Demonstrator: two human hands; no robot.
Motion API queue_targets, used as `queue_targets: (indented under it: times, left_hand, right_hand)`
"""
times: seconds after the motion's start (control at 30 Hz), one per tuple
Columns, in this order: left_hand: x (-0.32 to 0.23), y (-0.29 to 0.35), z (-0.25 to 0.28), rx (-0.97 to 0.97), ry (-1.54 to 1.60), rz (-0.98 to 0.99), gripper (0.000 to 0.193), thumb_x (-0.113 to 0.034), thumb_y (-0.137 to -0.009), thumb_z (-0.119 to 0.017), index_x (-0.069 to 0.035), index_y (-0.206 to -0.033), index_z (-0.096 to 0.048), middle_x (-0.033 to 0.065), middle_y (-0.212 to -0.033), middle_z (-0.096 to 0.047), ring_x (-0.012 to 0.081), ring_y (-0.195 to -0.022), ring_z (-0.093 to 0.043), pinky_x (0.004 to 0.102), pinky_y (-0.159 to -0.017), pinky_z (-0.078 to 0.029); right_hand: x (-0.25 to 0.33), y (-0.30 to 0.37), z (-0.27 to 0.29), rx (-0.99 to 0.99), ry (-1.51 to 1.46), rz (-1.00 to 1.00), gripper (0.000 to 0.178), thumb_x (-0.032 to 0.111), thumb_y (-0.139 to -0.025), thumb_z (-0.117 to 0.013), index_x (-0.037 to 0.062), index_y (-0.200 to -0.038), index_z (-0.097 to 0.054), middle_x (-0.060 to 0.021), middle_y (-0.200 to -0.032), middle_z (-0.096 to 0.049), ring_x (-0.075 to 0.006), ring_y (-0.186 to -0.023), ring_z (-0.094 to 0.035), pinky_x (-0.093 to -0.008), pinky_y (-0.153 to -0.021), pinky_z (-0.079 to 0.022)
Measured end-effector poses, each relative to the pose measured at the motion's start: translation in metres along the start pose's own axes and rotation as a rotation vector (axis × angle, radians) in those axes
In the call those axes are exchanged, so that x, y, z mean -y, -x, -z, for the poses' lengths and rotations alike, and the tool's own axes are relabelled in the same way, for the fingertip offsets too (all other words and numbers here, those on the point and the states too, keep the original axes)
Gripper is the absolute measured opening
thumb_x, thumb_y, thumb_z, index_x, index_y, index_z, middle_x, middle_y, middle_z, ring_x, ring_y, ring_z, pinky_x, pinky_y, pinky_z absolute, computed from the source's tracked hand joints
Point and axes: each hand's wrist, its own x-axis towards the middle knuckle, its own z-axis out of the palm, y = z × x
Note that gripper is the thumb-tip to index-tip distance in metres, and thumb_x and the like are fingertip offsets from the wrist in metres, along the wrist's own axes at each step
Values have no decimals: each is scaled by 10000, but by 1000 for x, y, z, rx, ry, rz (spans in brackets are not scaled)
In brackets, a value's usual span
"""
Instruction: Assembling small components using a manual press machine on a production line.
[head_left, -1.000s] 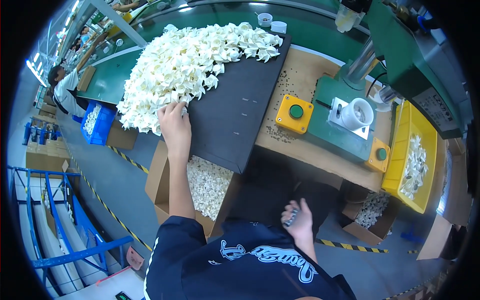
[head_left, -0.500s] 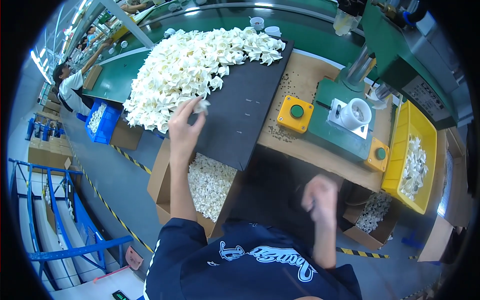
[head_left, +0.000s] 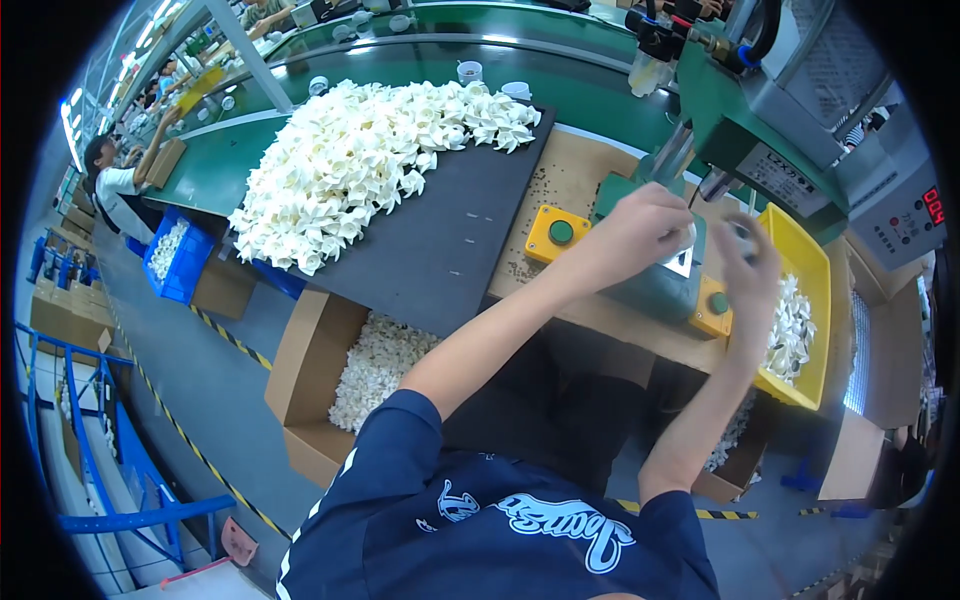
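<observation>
My left hand (head_left: 650, 232) reaches over the press's fixture, its fingers closed in a pinch; whatever they hold is hidden. Part of the white round holder (head_left: 688, 236) shows beside the fingertips, on a metal plate (head_left: 681, 262). Close by on the right, my right hand (head_left: 755, 265) is raised with bent fingers. Motion smears it, so I cannot tell whether it holds anything. Above both hands is the green press head (head_left: 745, 140). A heap of white petal-shaped plastic parts (head_left: 340, 160) covers much of the black board (head_left: 430, 250) at left.
Two yellow boxes with green buttons (head_left: 545, 236) (head_left: 712, 308) flank the fixture. A yellow bin (head_left: 818, 330) of white parts stands at right. Below the board is a cardboard box (head_left: 312, 345) of small white pieces. A person (head_left: 125, 185) works at far left.
My left hand has moved right from the heap, where it pinched a white part, to the press fixture. My right hand has risen from near my body to the fixture's right side.
</observation>
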Motion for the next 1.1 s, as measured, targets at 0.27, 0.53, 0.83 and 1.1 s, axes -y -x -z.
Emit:
queue_targets:
  times: [0.27,0.53,0.83,1.1]
  left_hand:
    - [-7,5,-29,-91,-40,-11,154,-41,-814,-651,19,-955,-669,142,-1078,-653,338,-1073,-583,401,-932,-481]
    - [-37,50,-36,-254,-193,142,274,-13,-815,-624,42,-1083,-615,259,-1289,-528,416,-1250,-475,457,-1044,-402]
    - [12,89,39,-506,393,725,220,57,-788,-609,23,-1003,-637,177,-1235,-599,287,-1136,-590,359,-1000,-435]
    - [11,80,28,-662,602,870,210,73,-751,-599,-5,-944,-620,141,-1186,-600,205,-1078,-590,304,-955,-437]
  right_hand:
    - [-71,9,72,-621,679,-251,449,355,-859,-717,55,-1179,-623,-129,-971,-684,-210,-830,-651,-339,-802,-482]
    - [16,-22,-39,25,-410,-11,314,99,-835,-733,5,-1113,-624,52,-627,-468,-13,-455,-366,-204,-409,-225]
    - [23,-18,-24,21,48,223,216,118,-882,-682,1,-1060,-641,16,-585,-503,-52,-465,-427,-236,-448,-321]
    - [-40,59,25,-111,548,201,185,129,-925,-638,18,-1071,-661,-134,-744,-696,-218,-552,-619,-320,-565,-472]
